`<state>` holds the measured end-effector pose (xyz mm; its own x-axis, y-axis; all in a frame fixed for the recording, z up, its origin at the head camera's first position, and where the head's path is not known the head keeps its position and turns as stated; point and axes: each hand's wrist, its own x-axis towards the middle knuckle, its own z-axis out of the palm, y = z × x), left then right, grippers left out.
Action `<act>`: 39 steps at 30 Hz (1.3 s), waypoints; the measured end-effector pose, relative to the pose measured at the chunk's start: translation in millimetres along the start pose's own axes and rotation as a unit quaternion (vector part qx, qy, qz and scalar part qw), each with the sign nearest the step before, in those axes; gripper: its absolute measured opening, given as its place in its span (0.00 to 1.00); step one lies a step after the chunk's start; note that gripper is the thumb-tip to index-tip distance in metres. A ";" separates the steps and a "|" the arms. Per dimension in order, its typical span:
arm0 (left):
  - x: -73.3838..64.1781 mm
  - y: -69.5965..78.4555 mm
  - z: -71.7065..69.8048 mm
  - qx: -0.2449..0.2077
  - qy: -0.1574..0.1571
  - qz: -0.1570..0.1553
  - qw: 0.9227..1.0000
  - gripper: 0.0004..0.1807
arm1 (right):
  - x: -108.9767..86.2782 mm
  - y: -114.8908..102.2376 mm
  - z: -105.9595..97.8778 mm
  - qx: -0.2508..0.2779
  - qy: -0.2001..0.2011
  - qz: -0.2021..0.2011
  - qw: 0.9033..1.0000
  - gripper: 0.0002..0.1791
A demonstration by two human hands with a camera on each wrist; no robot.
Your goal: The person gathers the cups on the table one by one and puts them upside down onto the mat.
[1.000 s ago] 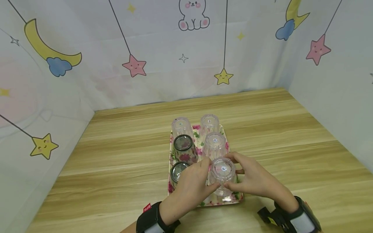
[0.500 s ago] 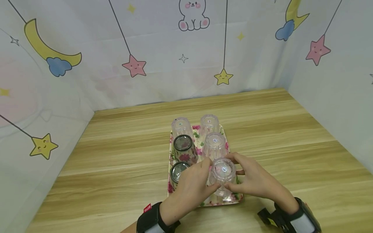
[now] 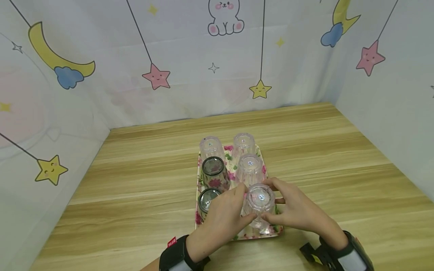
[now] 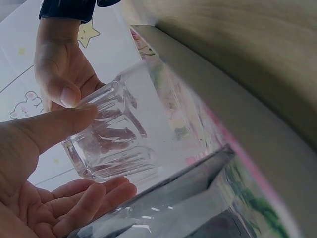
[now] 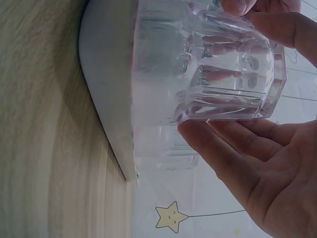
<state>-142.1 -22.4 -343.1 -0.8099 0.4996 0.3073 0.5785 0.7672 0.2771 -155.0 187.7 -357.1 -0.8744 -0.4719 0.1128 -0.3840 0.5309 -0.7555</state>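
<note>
A clear faceted drinking glass (image 3: 261, 203) stands upside down at the near right of a flowered tray (image 3: 255, 237). My left hand (image 3: 223, 212) holds its left side, thumb in front and fingers farther back. From the right, my right hand (image 3: 296, 207) grips the same glass between thumb and fingers. The right wrist view shows the fingers (image 5: 223, 153) along the wall of the glass. Close beside my left hand is an upturned dark glass (image 3: 207, 199), partly hidden by that hand.
Another dark glass (image 3: 213, 167) and several clear ones, among them a glass (image 3: 250, 167) right behind the held one, stand upturned in two rows on the tray. The wood-grain table (image 3: 135, 180) runs back to a printed cloth backdrop (image 3: 190, 45).
The held glass has shifted very slightly to the right. Both hands keep nearly the same place and grip.
</note>
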 end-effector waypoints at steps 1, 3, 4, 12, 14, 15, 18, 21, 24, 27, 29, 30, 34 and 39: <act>-0.1 -0.1 0.2 -0.004 0.000 0.000 1.000 0.27 | -0.2 -0.2 0.1 0.000 0.001 0.001 1.000 0.37; -0.1 -0.2 0.5 -0.014 -0.001 0.001 1.000 0.27 | -0.6 -0.5 0.1 0.000 0.002 0.002 1.000 0.37; -0.2 -0.3 0.6 -0.022 -0.002 0.001 1.000 0.27 | -0.8 -0.7 0.2 0.000 0.003 0.001 1.000 0.37; -0.7 -0.3 -1.7 -0.063 -0.011 0.006 0.998 0.25 | -1.9 -0.7 2.2 -0.003 0.009 -0.011 1.000 0.37; -1.2 0.1 -3.5 -0.063 -0.017 0.004 0.998 0.26 | -2.4 -0.4 2.2 -0.005 0.011 -0.007 1.000 0.38; -1.7 0.5 -4.7 -0.062 -0.019 0.004 0.998 0.26 | -2.7 -0.2 2.0 -0.008 0.011 -0.006 1.000 0.39; -3.6 1.6 -8.0 -0.054 -0.023 0.003 0.998 0.29 | -3.4 0.1 1.4 -0.015 0.012 -0.002 1.000 0.42; -5.5 2.3 -10.9 -0.048 -0.019 0.004 0.999 0.31 | -3.5 0.2 0.0 -0.021 0.005 -0.005 1.000 0.43; -6.3 1.4 -14.1 -0.049 -0.014 0.004 0.999 0.33 | -3.5 -0.8 -3.5 -0.027 -0.009 -0.011 1.000 0.45; -5.6 -1.2 -17.5 -0.055 -0.007 0.009 0.998 0.32 | -3.9 -2.3 -9.2 -0.040 -0.020 -0.016 0.999 0.46; -4.7 -3.9 -19.4 -0.074 -0.001 0.015 0.997 0.31 | -4.3 -3.9 -13.8 -0.045 -0.022 -0.016 0.999 0.45; -4.1 -5.1 -20.6 -0.084 0.000 0.017 0.996 0.31 | -4.4 -4.5 -16.3 -0.046 -0.021 -0.016 0.999 0.44; -1.1 -9.9 -28.1 -0.130 0.014 0.018 0.991 0.29 | -2.1 -8.7 -26.2 -0.045 -0.013 -0.015 0.999 0.41; 3.9 -21.0 -45.9 -0.130 0.049 0.013 0.990 0.28 | 9.1 -18.7 -40.5 -0.074 0.006 -0.035 0.997 0.39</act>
<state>-153.0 -55.0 -306.0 -0.7888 0.4662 0.4005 0.6143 0.6188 0.4895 -167.8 202.0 -315.8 -0.8465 -0.5045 0.1703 -0.4837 0.5948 -0.6421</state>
